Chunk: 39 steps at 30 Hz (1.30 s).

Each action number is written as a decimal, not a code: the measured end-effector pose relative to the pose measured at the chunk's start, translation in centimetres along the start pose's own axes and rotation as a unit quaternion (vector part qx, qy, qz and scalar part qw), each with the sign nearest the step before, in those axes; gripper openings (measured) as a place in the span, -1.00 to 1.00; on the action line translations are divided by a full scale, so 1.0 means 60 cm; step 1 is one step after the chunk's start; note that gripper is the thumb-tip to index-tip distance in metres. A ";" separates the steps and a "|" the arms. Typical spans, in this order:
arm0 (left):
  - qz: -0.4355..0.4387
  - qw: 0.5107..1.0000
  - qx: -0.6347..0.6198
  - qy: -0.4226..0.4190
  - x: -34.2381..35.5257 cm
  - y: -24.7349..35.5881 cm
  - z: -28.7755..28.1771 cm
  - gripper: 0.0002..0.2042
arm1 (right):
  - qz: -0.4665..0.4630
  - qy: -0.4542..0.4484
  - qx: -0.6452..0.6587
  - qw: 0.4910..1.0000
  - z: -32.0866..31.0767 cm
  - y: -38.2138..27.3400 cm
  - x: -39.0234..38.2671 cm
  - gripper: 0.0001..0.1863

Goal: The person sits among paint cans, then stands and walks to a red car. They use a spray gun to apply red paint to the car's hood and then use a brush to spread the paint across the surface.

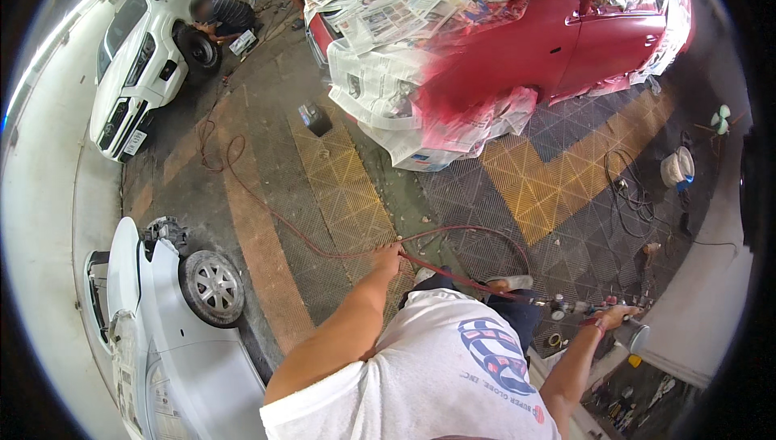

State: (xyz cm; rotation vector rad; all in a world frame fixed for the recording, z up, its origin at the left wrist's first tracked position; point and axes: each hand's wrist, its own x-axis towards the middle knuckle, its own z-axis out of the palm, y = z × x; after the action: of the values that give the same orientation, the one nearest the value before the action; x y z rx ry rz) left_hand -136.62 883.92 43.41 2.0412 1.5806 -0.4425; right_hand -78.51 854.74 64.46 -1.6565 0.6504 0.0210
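Holding spray gun (636,335) w/ R hand (617,315), axis approx L–R.

The scene is viewed from the person's head through a wide fisheye lens, tilted down and forward. The white printed fabric T-shirt (428,359), bare left hand (388,256) and bare right hand (617,316) are seen near; the glossy red, newspaper-masked car (517,52) is shown farther ahead.

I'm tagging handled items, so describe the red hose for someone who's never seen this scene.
Find the red car partly covered in newspaper at the top. Below it, over the patterned floor, the person's left hand grips the red hose. Its red colour sets it apart from the dark cords coiled at right.
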 end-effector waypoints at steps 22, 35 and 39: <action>0.312 0.868 -0.256 -0.289 0.212 1.240 -0.070 -0.51 | 0.046 -0.058 0.077 0.994 0.335 -0.218 0.375 -0.26; 0.256 0.700 -0.351 -0.566 0.288 1.561 -0.123 -0.64 | -0.026 -0.056 0.032 0.998 0.515 -0.346 0.469 -0.01; 0.218 0.658 -0.365 -0.622 0.378 1.623 -0.116 -0.70 | -0.027 -0.016 0.042 0.999 0.595 -0.358 0.531 0.04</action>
State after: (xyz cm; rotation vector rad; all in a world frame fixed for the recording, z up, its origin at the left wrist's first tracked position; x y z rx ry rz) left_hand -37.28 887.74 55.99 0.9000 0.2501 -0.6476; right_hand -30.41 875.68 64.69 -1.5881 0.5740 -0.0181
